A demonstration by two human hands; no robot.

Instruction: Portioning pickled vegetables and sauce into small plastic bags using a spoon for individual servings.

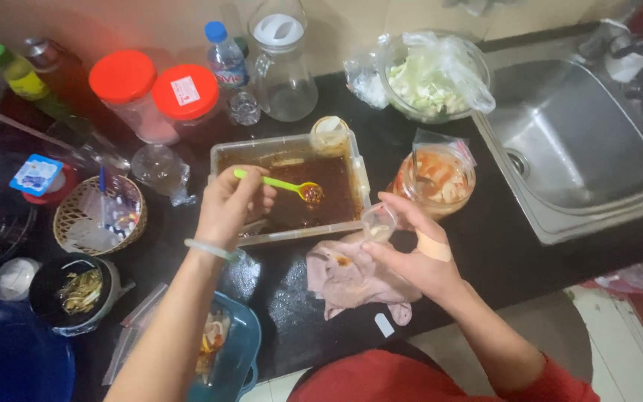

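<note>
Head view looks straight down on a dark counter [485, 246] crowded with kitchen things. The left hand [226, 205] is closed around the handle of a green spoon [284, 185], pinching it between thumb and fingers; the spoon's bowl carries a lump of red chilli paste and hovers over a rectangular clear plastic tub [292, 186] filled with dark red-brown sauce. The right hand [411, 253], with a plaster across its back, grips a small clear plastic cup [378, 222] just off the tub's near right corner, tilted towards the spoon. Under that hand a crumpled pink cloth [351, 279] lies on the counter, stained with a spot of sauce. To the right of the tub stands a round container of kimchi [433, 179] with plastic film around it, and behind it a glass bowl of chopped cabbage [433, 78]. A steel sink [582, 149] sits at the far right. Two red-lidded jars [154, 93] and a glass jug [283, 71] stand behind the tub, and a woven basket [98, 216] sits to the left
</note>
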